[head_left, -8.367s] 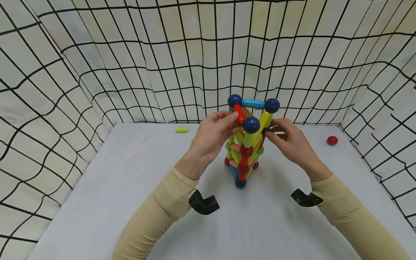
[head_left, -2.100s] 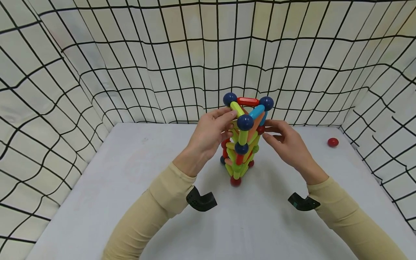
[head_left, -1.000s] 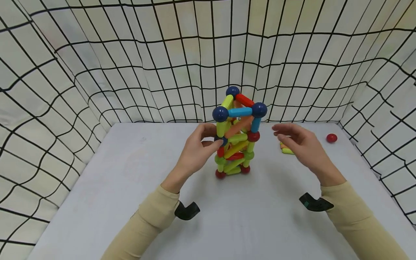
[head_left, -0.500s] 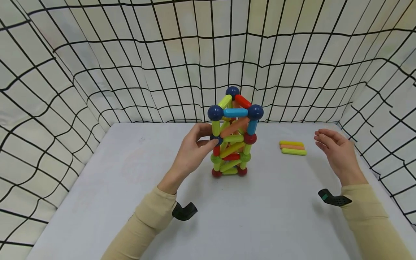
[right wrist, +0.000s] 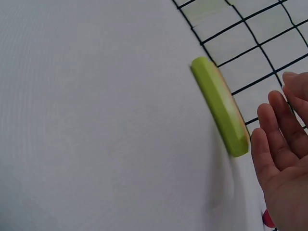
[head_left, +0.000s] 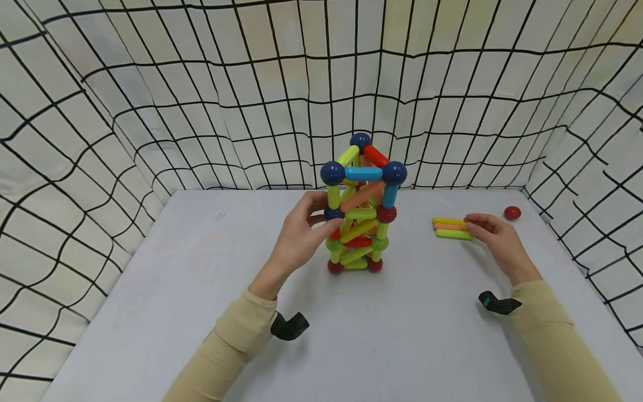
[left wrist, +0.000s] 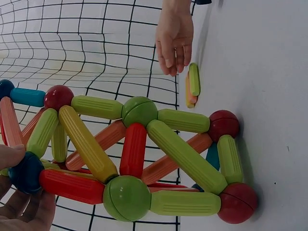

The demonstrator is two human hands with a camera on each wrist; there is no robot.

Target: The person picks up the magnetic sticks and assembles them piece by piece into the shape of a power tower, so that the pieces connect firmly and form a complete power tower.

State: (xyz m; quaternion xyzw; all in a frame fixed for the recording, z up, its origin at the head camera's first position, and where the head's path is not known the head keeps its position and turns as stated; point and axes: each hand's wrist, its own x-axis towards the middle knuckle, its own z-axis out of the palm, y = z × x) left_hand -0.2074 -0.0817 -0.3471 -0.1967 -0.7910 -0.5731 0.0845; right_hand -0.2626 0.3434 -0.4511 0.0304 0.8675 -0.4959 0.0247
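A tower (head_left: 361, 214) of magnetic sticks and balls stands upright on the white table (head_left: 397, 340), with three dark blue balls at its top corners. My left hand (head_left: 298, 234) pinches a lower dark blue ball (left wrist: 26, 173) on the tower's left side between thumb and fingers. To the right lie three loose sticks side by side: yellow (head_left: 446, 221), orange (head_left: 447, 226) and lime green (head_left: 454, 234). At their right end is my right hand (head_left: 502, 245), its fingers loosely bent. In the right wrist view a gap shows between these fingers and the green stick (right wrist: 220, 106).
A red ball (head_left: 512, 213) lies on the table behind my right hand. Black netting (head_left: 281, 123) over white walls encloses the back and both sides of the table.
The tower has turned and now shows a closed triangle of sticks on top. My right hand left the tower, swung right, then came back left to the loose sticks. My left hand stayed on the tower.
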